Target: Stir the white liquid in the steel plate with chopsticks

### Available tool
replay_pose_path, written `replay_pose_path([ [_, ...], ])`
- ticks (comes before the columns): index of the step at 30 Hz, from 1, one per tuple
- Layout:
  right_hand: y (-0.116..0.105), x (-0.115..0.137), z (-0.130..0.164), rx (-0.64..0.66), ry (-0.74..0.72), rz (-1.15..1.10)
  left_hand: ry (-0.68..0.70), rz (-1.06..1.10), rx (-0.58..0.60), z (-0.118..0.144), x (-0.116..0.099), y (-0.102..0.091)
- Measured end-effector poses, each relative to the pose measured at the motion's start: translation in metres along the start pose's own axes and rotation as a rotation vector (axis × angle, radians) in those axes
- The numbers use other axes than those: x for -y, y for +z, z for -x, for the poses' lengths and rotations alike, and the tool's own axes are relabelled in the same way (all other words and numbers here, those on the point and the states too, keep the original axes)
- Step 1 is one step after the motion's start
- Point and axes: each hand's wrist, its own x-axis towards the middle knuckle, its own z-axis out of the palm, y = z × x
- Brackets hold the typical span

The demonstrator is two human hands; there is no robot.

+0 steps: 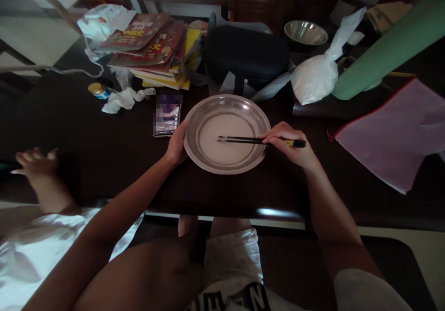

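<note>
Our right hand (290, 145) pinches a pair of chopsticks (257, 140) in a closed grip, tips lying flat over the pale contents of the steel plate (194, 155). Our left hand (176, 144) cups the plate's left rim, fingers curled against it, apparently to steady it. The plate sits mid-bench, near the front edge; a phone (167, 115) lies just left of it. Another person's hand (34, 160) hovers at the bench's left edge.
</note>
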Motion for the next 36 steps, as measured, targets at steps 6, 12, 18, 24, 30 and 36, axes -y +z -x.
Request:
replay_pose_path([
  [6, -0.0042, 0.0007, 0.0016, -0.101, 0.06, -0.055, 0.013, 0.001, 0.015, -0.001, 0.0016, -0.0008],
  [12, -0.0008, 0.0005, 0.0007, -0.037, 0.005, 0.002, 0.012, -0.006, -0.011, -0.0003, 0.0008, 0.0006],
  [18, -0.0043, -0.0004, 0.001, -0.026, 0.042, -0.081, -0.002, 0.007, -0.006, -0.001, 0.0025, -0.0015],
  [24, -0.0049, -0.0001, -0.0001, -0.065, 0.049, -0.015, 0.025, -0.004, 0.005, -0.0011, 0.0019, -0.0007],
  [30, -0.003, -0.0007, 0.0006, 0.014, 0.013, -0.054, 0.019, 0.011, 0.001, 0.0012, -0.0006, 0.0026],
  [36, -0.0063, -0.0009, 0.0017, -0.094, 0.031, -0.047, 0.003, 0.014, -0.001, 0.0008, -0.0007, 0.0018],
])
